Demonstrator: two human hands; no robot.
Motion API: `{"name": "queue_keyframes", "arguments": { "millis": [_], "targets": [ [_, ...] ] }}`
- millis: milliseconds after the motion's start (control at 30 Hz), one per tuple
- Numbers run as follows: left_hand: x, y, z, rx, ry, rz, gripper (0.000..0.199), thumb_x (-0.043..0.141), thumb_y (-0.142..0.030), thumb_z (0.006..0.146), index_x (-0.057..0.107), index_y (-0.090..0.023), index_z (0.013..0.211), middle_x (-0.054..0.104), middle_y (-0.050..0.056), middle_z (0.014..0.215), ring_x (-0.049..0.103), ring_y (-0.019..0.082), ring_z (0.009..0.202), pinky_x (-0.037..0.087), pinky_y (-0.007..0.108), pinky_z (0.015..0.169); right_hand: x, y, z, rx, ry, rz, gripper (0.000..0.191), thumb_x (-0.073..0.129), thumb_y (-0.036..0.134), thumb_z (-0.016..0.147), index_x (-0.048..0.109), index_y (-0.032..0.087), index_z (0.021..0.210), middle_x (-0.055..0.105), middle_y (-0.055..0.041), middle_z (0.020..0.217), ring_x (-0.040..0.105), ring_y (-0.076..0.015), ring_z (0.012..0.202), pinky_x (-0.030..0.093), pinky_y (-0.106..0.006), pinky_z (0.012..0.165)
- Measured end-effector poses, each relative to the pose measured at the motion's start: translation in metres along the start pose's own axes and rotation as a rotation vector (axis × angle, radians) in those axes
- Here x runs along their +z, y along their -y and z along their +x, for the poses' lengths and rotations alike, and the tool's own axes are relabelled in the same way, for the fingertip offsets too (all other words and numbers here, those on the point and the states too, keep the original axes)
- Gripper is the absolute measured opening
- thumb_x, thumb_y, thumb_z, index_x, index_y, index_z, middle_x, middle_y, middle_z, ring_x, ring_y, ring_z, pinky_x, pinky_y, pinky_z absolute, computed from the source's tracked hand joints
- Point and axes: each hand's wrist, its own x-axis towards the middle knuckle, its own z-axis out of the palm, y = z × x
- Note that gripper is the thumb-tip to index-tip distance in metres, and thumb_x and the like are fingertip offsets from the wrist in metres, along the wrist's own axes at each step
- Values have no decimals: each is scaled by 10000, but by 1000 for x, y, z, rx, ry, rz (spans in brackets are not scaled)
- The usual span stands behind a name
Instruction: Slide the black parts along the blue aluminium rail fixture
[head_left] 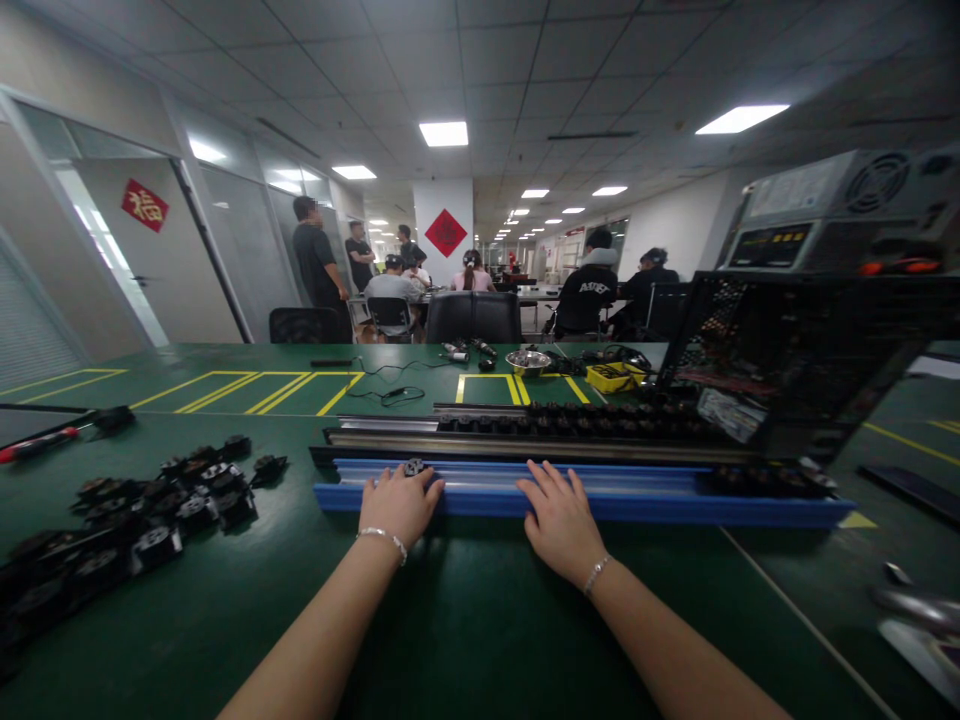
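Note:
A long blue channel rail (637, 508) lies across the table in front of me, with several black parts (772, 480) sitting in its right end. My left hand (396, 507) is at the rail's left part, fingers curled around a small round black part (414, 467) at the channel. Farther right, my right hand (559, 515) rests on the rail's near edge with its fingers spread, holding nothing. Behind the blue rail lie black rails (390, 440), and one row there is filled with black parts (600, 420).
Loose black parts (157, 505) are heaped at left, near a red screwdriver (45, 443). An opened computer case (817, 370) stands at right with a power supply (832, 190) on top. Farther back are a metal bowl (528, 362) and yellow tray (615, 376). People sit and stand beyond.

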Motion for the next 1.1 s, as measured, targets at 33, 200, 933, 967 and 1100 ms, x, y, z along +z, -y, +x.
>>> {"name": "queue_keyframes", "arguments": {
  "millis": [33,200,933,967,1100],
  "targets": [
    [-1,1,0,-1,1,0,459,266,-555,837,566,-379,1136,586,70,1189,505,304,1112,356,495,900,0,0,0,-1,-2,1,417,442,172,753,547,249,1150,411,-44,1375,300,-235,1279,116,-456,1059],
    [-5,5,0,-16,25,-4,451,267,-543,840,577,-376,1123,600,63,1170,531,280,1078,381,463,878,0,0,0,-2,-4,2,423,447,168,750,546,249,1153,408,-45,1377,298,-235,1280,115,-453,1059],
    [-11,31,12,-76,161,-55,480,274,-544,827,594,-347,1124,635,74,1127,582,264,1010,426,404,858,2,-1,1,1,-5,-4,424,453,172,752,545,250,1158,410,-49,1376,303,-236,1276,111,-457,1056],
    [-11,32,12,-78,166,-57,480,274,-542,827,592,-347,1128,632,75,1135,581,266,1014,426,407,860,2,-1,1,0,-3,-5,424,453,172,752,545,249,1159,410,-49,1376,301,-236,1277,109,-457,1056],
    [-11,35,14,-78,182,-63,480,272,-534,829,592,-342,1131,625,75,1150,578,273,1027,425,413,863,1,0,1,0,7,-3,425,452,174,752,544,247,1160,412,-51,1374,302,-237,1277,109,-454,1057]
  ]
}}
